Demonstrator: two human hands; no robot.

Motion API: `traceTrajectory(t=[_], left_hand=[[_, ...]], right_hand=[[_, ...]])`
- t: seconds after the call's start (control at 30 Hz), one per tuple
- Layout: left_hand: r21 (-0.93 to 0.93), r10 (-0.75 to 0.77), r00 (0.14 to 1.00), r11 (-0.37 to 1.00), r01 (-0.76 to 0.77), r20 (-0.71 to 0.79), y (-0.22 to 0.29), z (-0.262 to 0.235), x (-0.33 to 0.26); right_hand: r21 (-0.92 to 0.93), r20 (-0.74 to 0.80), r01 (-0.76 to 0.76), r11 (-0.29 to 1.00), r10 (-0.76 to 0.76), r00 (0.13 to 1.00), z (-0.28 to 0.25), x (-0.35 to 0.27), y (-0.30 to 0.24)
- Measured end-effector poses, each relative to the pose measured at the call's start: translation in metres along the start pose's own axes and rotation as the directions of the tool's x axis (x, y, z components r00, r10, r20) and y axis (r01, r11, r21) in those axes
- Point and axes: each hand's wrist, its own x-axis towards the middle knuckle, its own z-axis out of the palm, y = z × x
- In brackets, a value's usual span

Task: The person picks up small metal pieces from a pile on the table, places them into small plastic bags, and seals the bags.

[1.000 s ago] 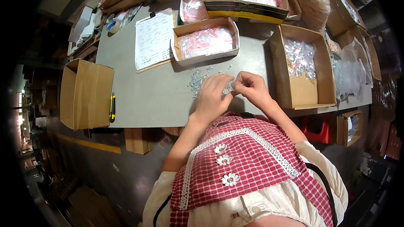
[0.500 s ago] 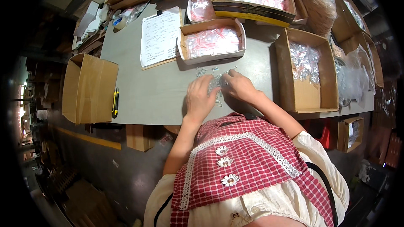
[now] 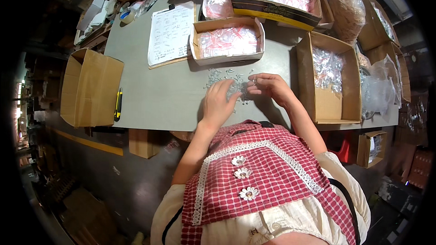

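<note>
Scattered small silver metal screws (image 3: pixel 227 80) are spread on the grey surface (image 3: pixel 159 95). Left hand (image 3: pixel 219 104) is laid flat, fingers open, over the pile. Right hand (image 3: pixel 269 87) is curled just beside it, pinching pieces; exact hold cannot be told.

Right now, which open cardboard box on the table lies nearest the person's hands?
The small box of red-striped bags, directly beyond the left hand and right hand; the other boxes sit farther off.

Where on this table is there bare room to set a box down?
Best patch: bare grey table between the clipboard, the yellow knife and the left hand. A small gap lies between the right hand and the right-side box. The far edge is packed with boxes.
</note>
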Motion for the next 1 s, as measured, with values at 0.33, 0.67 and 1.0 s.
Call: traceTrajectory(t=[0.33,0.67,1.0], left_hand=[[-0.016,-0.002,0.998,1.0,0.003,0.07,0.005,0.004,-0.001],[-0.024,0.038,0.993,0.999,-0.035,0.113,0.01,0.011,-0.002],[-0.06,0.039,0.992,0.998,-0.032,0.117,0.016,0.014,-0.002]], right_hand=[[-0.237,0.071,0.166,0.957,-0.154,0.986,0.023,-0.023,-0.011],[-0.809,0.202,0.444,0.386,-0.526,0.826,0.054,-0.035,-0.013],[-0.886,0.26,0.426,0.184,-0.565,0.783,0.068,-0.049,-0.022]])
